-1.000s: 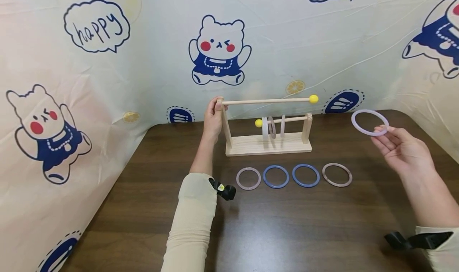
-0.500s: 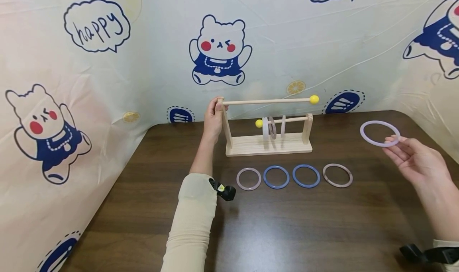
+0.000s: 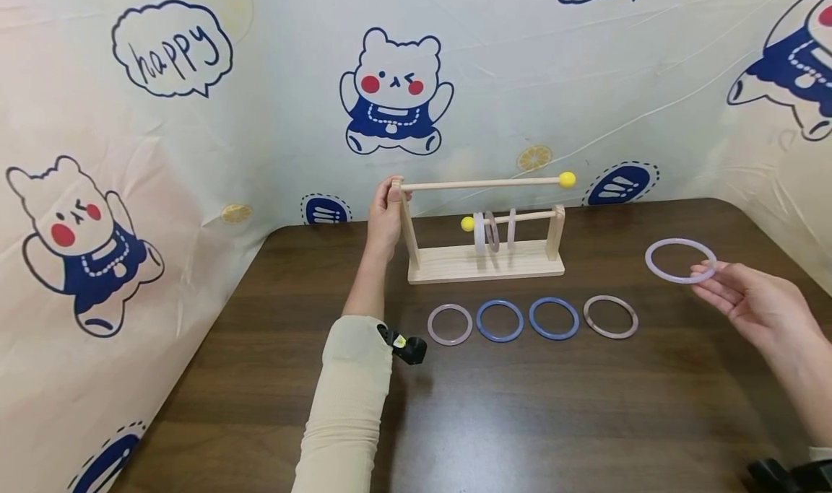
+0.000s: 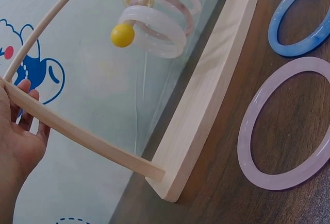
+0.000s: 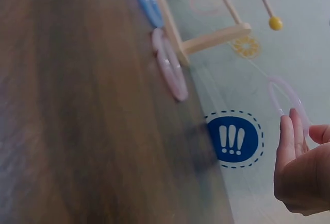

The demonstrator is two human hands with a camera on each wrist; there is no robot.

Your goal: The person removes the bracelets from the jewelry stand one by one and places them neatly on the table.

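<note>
My left hand (image 3: 385, 222) grips the top of the tall left post of a wooden bangle stand (image 3: 448, 266); in the left wrist view its fingers show behind the post. Off to the right, my right hand (image 3: 760, 302) pinches a pale lilac bangle (image 3: 679, 241) by its near right side, held up off the table and tilted. The stand's lower rod carries a white bangle (image 3: 479, 234), a brownish one and a pale one. Its upper rod (image 3: 481, 185) has no bangle on it and ends in a yellow ball (image 3: 568, 180).
In front of the stand, a row of bangles lies flat on the dark wood table (image 3: 552, 421): a pinkish one (image 3: 451, 343), two blue ones (image 3: 500, 340) and a brownish-pink one (image 3: 611, 336). A printed cloth (image 3: 292, 118) hangs behind and along the sides.
My right hand moved right with the lilac bangle, then lower and slightly back left, the bangle tilting flatter. My left hand stays on the post, and the bangles on the table have not moved.
</note>
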